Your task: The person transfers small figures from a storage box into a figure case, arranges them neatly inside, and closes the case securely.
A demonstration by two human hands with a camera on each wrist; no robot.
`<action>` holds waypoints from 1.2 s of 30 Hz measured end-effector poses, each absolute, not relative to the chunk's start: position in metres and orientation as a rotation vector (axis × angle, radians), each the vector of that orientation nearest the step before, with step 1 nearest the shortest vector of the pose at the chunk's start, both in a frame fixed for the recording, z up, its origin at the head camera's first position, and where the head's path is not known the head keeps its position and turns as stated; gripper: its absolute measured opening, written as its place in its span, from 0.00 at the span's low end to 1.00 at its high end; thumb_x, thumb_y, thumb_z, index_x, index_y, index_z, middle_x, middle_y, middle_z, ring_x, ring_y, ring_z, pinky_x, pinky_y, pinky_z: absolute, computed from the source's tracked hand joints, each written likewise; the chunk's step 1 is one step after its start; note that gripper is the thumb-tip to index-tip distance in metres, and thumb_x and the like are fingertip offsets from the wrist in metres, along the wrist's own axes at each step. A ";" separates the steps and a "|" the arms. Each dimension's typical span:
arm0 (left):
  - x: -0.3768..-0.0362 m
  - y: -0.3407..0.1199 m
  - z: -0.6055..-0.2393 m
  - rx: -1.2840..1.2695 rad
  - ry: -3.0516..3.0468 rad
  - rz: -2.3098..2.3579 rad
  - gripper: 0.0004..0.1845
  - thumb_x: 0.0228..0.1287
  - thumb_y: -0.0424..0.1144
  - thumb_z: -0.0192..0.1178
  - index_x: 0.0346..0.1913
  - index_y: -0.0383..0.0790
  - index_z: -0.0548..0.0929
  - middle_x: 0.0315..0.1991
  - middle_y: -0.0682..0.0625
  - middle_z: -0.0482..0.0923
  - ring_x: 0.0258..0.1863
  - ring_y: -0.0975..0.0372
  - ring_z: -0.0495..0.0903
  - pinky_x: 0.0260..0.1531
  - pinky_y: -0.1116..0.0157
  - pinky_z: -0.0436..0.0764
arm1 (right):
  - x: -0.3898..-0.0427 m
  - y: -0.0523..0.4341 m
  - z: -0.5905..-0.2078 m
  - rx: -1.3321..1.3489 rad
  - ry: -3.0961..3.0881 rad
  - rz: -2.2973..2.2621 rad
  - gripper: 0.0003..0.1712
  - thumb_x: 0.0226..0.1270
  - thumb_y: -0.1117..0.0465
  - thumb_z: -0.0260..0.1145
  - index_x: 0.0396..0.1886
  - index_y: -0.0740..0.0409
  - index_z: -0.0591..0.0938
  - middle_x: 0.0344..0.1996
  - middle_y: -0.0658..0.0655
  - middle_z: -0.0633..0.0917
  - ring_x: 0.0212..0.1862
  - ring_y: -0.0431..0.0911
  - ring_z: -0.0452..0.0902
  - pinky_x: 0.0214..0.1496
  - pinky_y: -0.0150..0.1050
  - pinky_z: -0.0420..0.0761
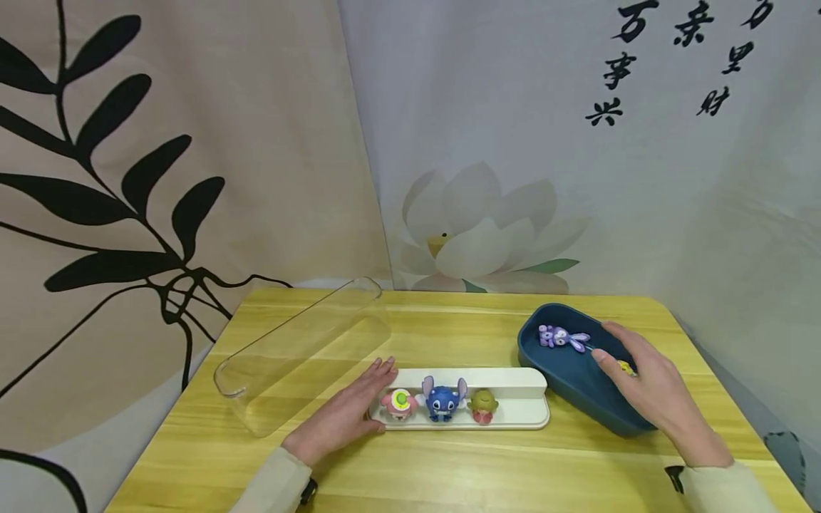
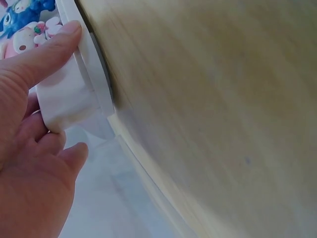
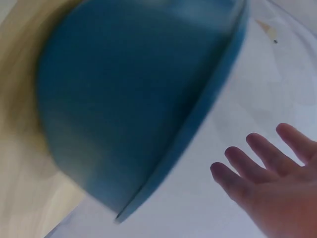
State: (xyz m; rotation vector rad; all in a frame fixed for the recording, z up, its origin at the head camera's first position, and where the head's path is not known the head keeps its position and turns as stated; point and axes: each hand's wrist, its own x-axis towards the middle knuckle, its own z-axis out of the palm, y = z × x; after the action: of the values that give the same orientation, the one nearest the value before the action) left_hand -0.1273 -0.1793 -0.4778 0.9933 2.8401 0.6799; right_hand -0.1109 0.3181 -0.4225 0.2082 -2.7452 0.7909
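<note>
Just now the left hand point(image 1: 349, 413) steadies the white tray point(image 1: 513, 381) at its left end: the left wrist view shows the thumb point(image 2: 49, 49) pressed on the tray's rim and the other fingers loosely bent beside it, pinching nothing. Three small figures stand in a row on that tray: a pink one point(image 1: 399, 404) next to the left hand, a blue one point(image 1: 442, 400) in the middle and a yellow-green one point(image 1: 483, 406) to its right. Right of the tray, touching its end, sits the blue bowl point(image 1: 564, 377). The right hand point(image 1: 648, 381) reaches over the bowl with fingers spread and straight, gripping nothing. Beneath them lie a purple rabbit figure point(image 1: 561, 337) and a small yellow piece point(image 1: 625, 368), mostly hidden by the fingers.

Judging from this, picking one out cleanly would call for a light fingertip pinch and a straight lift over the bowl's wall, with the tray kept still so the row does not topple.

Left of the tray lies a clear cover point(image 1: 301, 353) on the wooden table point(image 1: 449, 463); it lies apart from the path between bowl and tray. Printed curtains hang behind.
</note>
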 end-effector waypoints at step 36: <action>-0.129 -0.180 -0.472 1.201 2.906 0.322 0.48 0.62 0.43 0.75 0.80 0.37 0.61 0.83 0.44 0.52 0.80 0.50 0.54 0.76 0.52 0.63 | -0.133 0.359 -0.438 0.067 -3.066 0.792 0.45 0.83 0.37 0.48 0.75 0.74 0.64 0.64 0.82 0.74 0.63 0.76 0.71 0.60 0.75 0.73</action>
State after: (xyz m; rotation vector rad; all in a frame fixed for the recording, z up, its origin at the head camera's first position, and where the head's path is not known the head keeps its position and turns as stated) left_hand -0.1288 -0.1796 -0.4723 1.2007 2.9063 0.3221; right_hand -0.1334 0.3586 -0.4380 0.0668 -3.0658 0.7920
